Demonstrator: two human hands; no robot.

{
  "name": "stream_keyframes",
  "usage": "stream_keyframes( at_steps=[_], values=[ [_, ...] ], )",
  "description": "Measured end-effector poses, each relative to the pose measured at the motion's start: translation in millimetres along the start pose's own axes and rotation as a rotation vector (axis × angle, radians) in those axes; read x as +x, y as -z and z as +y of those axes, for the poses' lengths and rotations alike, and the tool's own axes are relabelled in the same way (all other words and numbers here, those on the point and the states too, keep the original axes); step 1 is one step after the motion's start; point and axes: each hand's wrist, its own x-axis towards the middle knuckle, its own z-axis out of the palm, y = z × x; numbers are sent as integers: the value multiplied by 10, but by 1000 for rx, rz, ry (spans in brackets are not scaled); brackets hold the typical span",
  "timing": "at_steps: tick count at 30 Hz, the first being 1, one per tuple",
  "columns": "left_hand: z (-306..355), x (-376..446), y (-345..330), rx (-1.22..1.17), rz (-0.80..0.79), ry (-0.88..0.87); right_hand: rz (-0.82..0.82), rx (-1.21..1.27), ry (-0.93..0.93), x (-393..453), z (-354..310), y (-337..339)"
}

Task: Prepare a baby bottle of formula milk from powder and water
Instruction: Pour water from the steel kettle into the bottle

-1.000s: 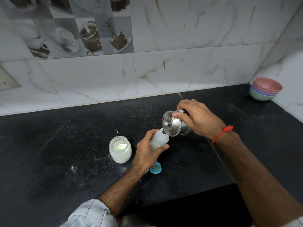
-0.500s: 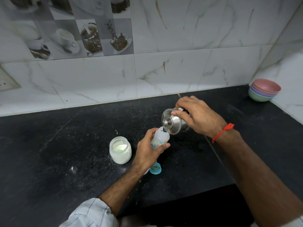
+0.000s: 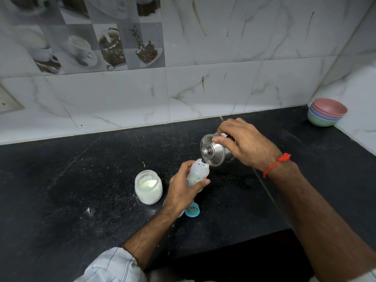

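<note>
A black speckled counter (image 3: 81, 180) meets white marble-veined wall tiles (image 3: 223, 58), with coffee-picture tiles (image 3: 114, 45) up and left of the grip.

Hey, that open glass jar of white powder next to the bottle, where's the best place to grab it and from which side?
Probably around the neck of the glass jar, just under the rim, where it narrows above the rounded body. It stands upright and uncapped, so keep fingers outside the mouth. Come from its left: the left hand with the baby bottle crowds its right.
</note>
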Motion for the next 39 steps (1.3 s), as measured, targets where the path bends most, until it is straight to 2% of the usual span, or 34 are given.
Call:
stream_keyframes(
  at_steps=[39],
  values=[
    [-18, -22, 3, -30, 14, 13, 18, -14, 9, 35, 17, 0]
  ],
)
